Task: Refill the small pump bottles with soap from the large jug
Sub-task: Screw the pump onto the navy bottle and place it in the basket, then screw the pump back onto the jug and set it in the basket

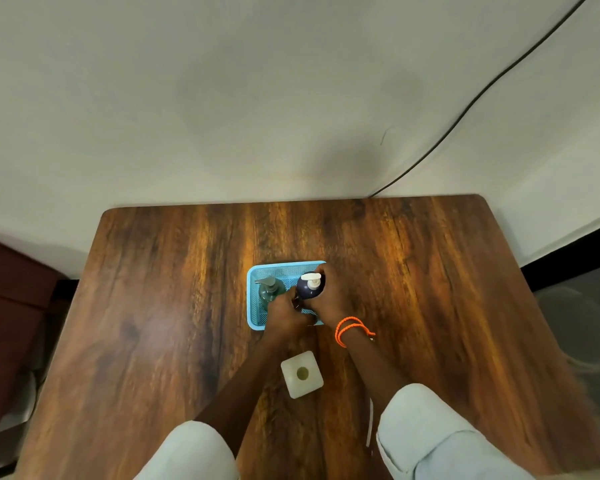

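A light blue mesh basket (257, 271) stands in the middle of the wooden table. In its left half a green pump bottle (270, 292) stands upright. In its right half is a dark blue bottle with a white pump (310, 287). My right hand (333, 299) grips this dark bottle from the right side. My left hand (284, 315) lies over the basket's near part with curled fingers at the bottle's base; what it holds is hidden. The large whitish jug (302, 374) stands open, without a cap, near me between my forearms.
The wooden table (153, 306) reaches to a white wall. A black cable (465, 112) runs down the wall to the table's far edge. A dark red cabinet (11, 292) stands left of the table. An orange band circles my right wrist.
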